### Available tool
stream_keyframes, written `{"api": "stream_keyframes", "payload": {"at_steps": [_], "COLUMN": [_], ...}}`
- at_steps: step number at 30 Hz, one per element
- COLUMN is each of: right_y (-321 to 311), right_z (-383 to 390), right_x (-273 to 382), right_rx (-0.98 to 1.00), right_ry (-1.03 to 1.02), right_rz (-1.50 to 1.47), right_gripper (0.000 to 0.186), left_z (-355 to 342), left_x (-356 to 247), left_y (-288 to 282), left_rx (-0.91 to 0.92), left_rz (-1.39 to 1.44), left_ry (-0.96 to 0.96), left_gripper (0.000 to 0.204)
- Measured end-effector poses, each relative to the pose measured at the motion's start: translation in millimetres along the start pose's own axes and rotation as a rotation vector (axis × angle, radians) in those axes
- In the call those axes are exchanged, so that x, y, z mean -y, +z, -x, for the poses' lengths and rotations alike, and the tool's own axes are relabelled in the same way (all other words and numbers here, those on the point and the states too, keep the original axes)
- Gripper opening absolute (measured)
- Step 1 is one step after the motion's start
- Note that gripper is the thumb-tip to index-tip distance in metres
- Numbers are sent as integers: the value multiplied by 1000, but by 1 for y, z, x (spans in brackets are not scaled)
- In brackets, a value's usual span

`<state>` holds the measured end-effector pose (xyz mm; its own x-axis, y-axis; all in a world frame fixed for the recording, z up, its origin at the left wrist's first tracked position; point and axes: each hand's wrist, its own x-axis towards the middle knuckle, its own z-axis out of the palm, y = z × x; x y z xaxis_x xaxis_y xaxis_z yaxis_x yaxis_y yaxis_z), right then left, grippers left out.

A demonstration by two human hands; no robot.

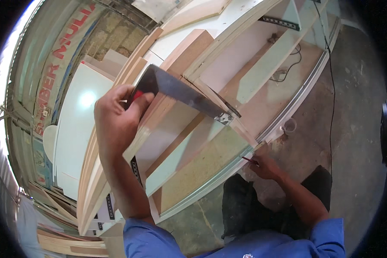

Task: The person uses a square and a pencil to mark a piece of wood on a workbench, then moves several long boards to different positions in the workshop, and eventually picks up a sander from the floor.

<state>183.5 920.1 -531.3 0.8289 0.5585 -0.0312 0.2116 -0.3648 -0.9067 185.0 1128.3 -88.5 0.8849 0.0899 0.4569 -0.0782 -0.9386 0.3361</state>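
Left hand: point(118, 118) raised over the frame, thumb and fingers pinching the dark, red-marked end of a flat tool.
Flat tool: point(185, 92) long, smooth, dark grey metal-looking blade, slanting from the left hand down toward a wooden divider; its far end is speckled white, and whether it touches the wood I cannot tell.
Right hand: point(265, 167) low beside the frame's near edge, fingers curled around a thin stick.
Stick: point(247, 159) slim, straight and reddish, pencil-like, pointing left.
Frame: point(189, 198) large and box-like, with pale, smooth panels, bare wooden strips and a grooved rim along the near side.
Wood block: point(189, 49) thick, squared and light brown, beyond the blade.
Cup: point(289, 125) clear and round, just outside the rim.
Floor: point(357, 90) grey, stained concrete, crossed by a thin black cord point(331, 90).
Wall: point(124, 38) rough brickwork behind.
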Motion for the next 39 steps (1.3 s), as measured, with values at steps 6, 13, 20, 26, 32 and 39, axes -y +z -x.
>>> {"api": "stream_keyframes", "payload": {"at_steps": [6, 13, 20, 26, 32, 39], "right_y": [5, 14, 18, 9, 11, 28], "right_z": [-5, -3, 3, 15, 12, 13], "right_x": [-42, -52, -96, -68, -74, -78], "right_rx": [-61, -63, -79, -77, -60, -119], "right_ry": [-14, -53, -46, -13, 101, -3], "right_rz": [89, 53, -66, -333, -272, -46], "right_gripper": [26, 27, 21, 20, 22, 29], "left_z": [-8, -26, -22, -8, -7, -8], "left_x": [-7, 13, 0, -7, -8, -2], "left_y": [-32, -28, -19, -14, -9, -8], "left_rx": [146, 294, 173, 75, 42, 61], "left_rz": [20, 35, -84, -219, -227, -112], "left_ry": [14, 51, 62, 59, 96, 105], "left_gripper": [16, 13, 20, 18, 17, 15]}}
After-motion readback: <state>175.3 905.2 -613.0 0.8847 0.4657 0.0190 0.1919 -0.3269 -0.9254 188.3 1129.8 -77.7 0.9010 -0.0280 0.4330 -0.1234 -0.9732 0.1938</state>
